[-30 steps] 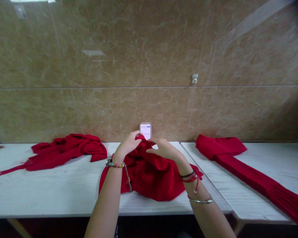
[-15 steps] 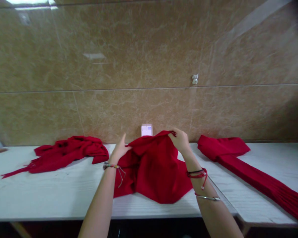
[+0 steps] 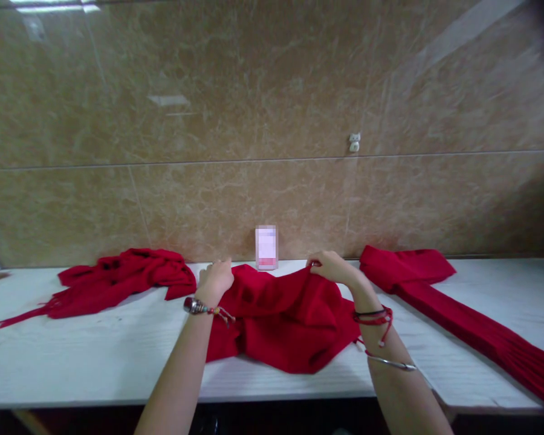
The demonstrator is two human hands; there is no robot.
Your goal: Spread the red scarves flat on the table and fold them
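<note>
Where the white tabletop (image 3: 95, 362) meets the wall, a red cloth (image 3: 281, 320) lies at centre, reaching almost to the front rim. A second cloth (image 3: 118, 281) lies bunched to the left, and a third (image 3: 457, 320) lies stretched out to the right. The left grip (image 3: 215, 279) is clenched on the cloth's far left edge. The right grip (image 3: 330, 267) pinches its far right edge. Between them the cloth is plain, soft and deeply creased. A phone (image 3: 266, 246) stands just behind.
</note>
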